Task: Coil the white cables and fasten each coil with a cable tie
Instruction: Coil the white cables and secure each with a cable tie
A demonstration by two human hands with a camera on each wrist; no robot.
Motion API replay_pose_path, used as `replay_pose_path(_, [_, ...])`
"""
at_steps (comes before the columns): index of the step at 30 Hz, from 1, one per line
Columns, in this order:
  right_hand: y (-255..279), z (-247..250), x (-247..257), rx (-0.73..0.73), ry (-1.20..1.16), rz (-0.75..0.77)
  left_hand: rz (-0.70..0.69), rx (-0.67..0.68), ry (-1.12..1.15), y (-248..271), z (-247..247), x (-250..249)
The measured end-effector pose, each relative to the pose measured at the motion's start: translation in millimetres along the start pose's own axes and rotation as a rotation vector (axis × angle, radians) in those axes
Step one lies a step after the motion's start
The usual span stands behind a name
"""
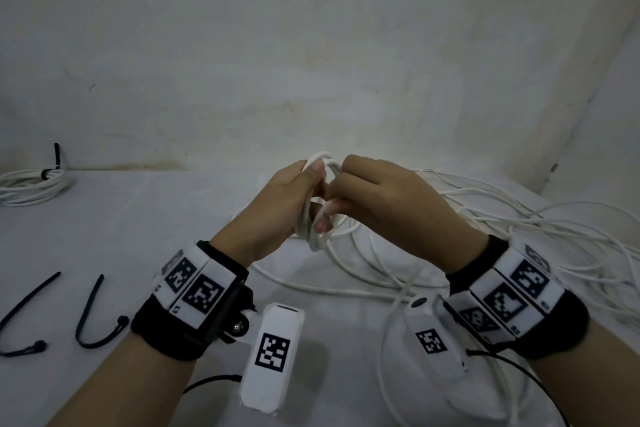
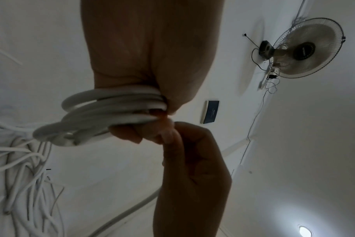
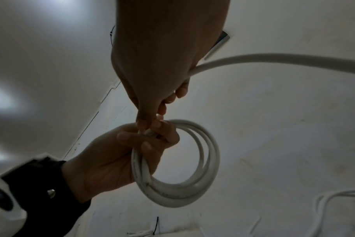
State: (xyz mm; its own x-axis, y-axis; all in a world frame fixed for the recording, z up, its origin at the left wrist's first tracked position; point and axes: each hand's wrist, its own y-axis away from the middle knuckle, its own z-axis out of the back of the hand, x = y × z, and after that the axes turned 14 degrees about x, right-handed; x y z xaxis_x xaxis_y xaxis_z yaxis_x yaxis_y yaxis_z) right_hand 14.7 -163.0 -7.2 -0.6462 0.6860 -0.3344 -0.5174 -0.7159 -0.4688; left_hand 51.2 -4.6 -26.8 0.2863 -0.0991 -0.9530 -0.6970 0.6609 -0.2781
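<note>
A small coil of white cable (image 1: 320,237) hangs between both hands above the table. My left hand (image 1: 311,191) grips one side of the coil (image 2: 111,109) with fingers and thumb curled round its several loops. My right hand (image 1: 332,208) meets it at the coil's top, fingertips pinching the cable. In the right wrist view the coil (image 3: 203,160) is a round ring, and a free run of cable (image 3: 274,61) passes through my right hand (image 3: 162,109). Two loose black cable ties (image 1: 38,345) (image 1: 90,305) lie at the table's left front.
A tangle of loose white cable (image 1: 519,218) spreads over the table's right half and under my right wrist. A finished coil (image 1: 31,189), bound with a black tie (image 1: 55,163), lies at the far left by the wall. The white-covered table (image 1: 156,218) meets walls behind and right.
</note>
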Motion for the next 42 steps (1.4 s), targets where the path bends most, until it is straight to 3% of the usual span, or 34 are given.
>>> replay_pose_path(5, [0.2, 1.9, -13.4, 0.076, -0.256, -0.106, 0.005, -0.032, 0.010, 0.9, -2.7, -1.7])
replay_pose_path(11, [16.5, 7.1, -55.0, 0.028, -0.373, -0.286, 0.023, -0.025, 0.141, -1.1, 1.1, -4.1])
replay_pose_path(19, [-2.9, 5.6, -58.6, -0.078, -0.445, -0.324, 0.052, 0.090, 0.288, 0.9, -6.7, -6.1])
replay_pose_path(24, [-3.3, -15.2, -44.8, -0.087, -0.585, -0.375, -0.020, 0.007, 0.337, 2.6, -3.4, -10.5])
replay_pose_path(27, [-0.4, -18.7, -35.9, 0.006, -0.729, -0.395, -0.025, -0.011, 0.375, 2.5, -3.0, -11.5])
replay_pose_path(29, [-1.6, -20.8, -33.0, 0.066, -0.695, -0.375, -0.032, 0.012, 0.416, 3.1, -3.5, -10.6])
replay_pose_path(33, [-9.5, -25.7, -29.8, -0.024, -0.639, -0.440, -0.050, 0.028, 0.399, 4.0, -2.7, -7.6])
replay_pose_path(38, [-12.5, -22.8, -32.0, -0.054, -0.608, -0.465, -0.031, -0.060, 0.202, 0.8, 3.6, -5.9])
replay_pose_path(42, [-15.6, -22.4, -36.1, -0.048, -0.589, -0.474, -0.033, -0.096, 0.242, -0.3, -2.9, -4.3])
